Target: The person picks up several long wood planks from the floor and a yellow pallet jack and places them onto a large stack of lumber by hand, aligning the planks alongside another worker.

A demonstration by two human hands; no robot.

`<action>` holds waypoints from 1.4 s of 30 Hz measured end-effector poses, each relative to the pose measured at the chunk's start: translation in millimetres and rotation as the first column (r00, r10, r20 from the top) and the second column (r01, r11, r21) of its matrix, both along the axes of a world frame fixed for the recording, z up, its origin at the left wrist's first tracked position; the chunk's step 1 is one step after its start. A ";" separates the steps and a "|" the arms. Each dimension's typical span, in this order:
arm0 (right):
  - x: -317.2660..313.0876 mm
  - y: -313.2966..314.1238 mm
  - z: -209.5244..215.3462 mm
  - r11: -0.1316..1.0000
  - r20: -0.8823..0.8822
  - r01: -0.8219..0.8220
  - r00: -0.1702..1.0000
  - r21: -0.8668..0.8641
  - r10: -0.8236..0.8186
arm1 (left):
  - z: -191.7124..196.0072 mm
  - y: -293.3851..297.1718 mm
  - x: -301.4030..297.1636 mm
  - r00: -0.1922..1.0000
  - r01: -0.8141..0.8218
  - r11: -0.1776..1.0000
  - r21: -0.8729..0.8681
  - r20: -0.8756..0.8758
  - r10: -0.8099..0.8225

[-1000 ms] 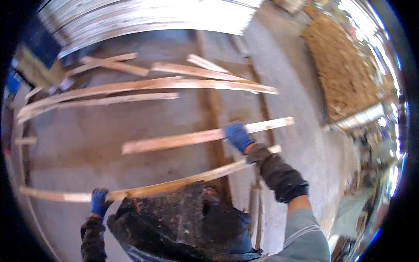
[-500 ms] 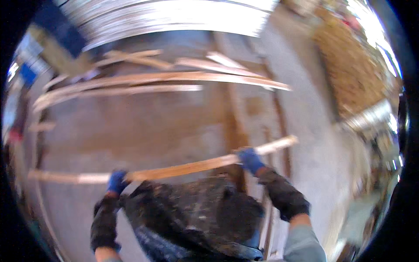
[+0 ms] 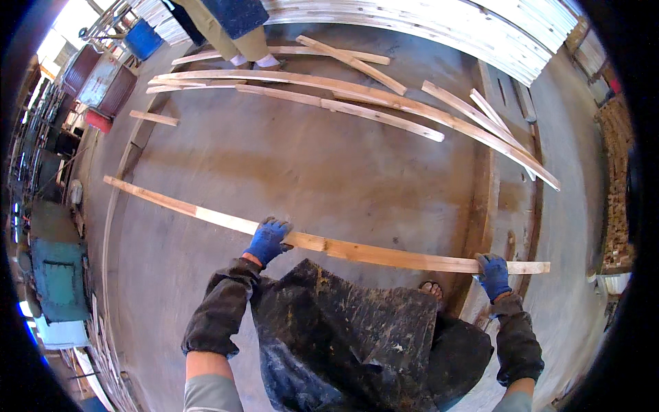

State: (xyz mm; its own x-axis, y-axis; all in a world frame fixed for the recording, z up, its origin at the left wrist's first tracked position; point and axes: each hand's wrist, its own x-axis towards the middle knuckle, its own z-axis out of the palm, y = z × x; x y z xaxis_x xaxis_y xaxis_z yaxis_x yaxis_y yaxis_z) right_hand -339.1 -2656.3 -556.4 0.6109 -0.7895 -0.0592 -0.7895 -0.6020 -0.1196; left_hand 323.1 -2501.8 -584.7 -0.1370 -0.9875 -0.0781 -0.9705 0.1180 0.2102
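The left hand (image 3: 268, 240), in a blue glove, is clamped over a long wooden plank (image 3: 384, 253), fingers curled across its top face at about the middle of its length. The right hand (image 3: 493, 273), gloved the same blue, grips the same plank close to its right end, fingers wrapped round the edge. The plank runs slantwise across the view, its far left end higher in the picture and out over the concrete floor (image 3: 288, 165), its right end just past the right hand. It is held in front of the person's body, above a dark, stained apron (image 3: 343, 336) that hangs between the two dark sleeves. One bare toe in a sandal (image 3: 431, 288) peeps out just below the plank, beside the apron.

Farther out on the floor lie more loose planks (image 3: 357, 96), long and thin, fanned and crossing one another well apart from the held one. Behind them runs a wide stack of pale boards (image 3: 439, 20) along the top of the view. Another person's legs (image 3: 240, 34) stand at the top left near the loose planks, with a blue barrel (image 3: 144, 39) beside them.
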 end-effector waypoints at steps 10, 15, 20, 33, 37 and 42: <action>10.6 1.0 1.3 1.000 -0.058 -0.024 0.998 -0.016 0.023 | -1.3 -0.2 2.9 0.999 -0.043 0.997 0.071 -0.017 0.044; 10.0 1.4 4.9 0.999 -0.027 -0.027 0.999 0.021 0.027 | -1.0 -0.6 2.1 1.000 -0.024 0.999 0.042 -0.020 0.024; 7.8 -1.2 4.1 1.000 -0.022 -0.031 0.999 -0.002 0.031 | -1.3 -0.4 3.4 0.995 -0.042 0.998 0.040 -0.084 0.046; 2.7 0.3 -2.6 1.000 -0.032 -0.001 0.999 0.030 0.002 | 0.0 -3.0 -0.6 0.998 -0.056 0.996 0.075 -0.002 0.057; 4.1 1.5 -5.3 1.000 -0.047 0.007 0.999 0.017 -0.006 | -4.1 -2.5 3.8 0.999 -0.043 0.995 0.086 0.010 0.042; 5.1 4.6 -4.1 1.000 -0.040 -0.012 0.999 -0.019 0.012 | -6.0 -0.2 6.5 0.999 -0.052 0.995 0.087 -0.007 0.053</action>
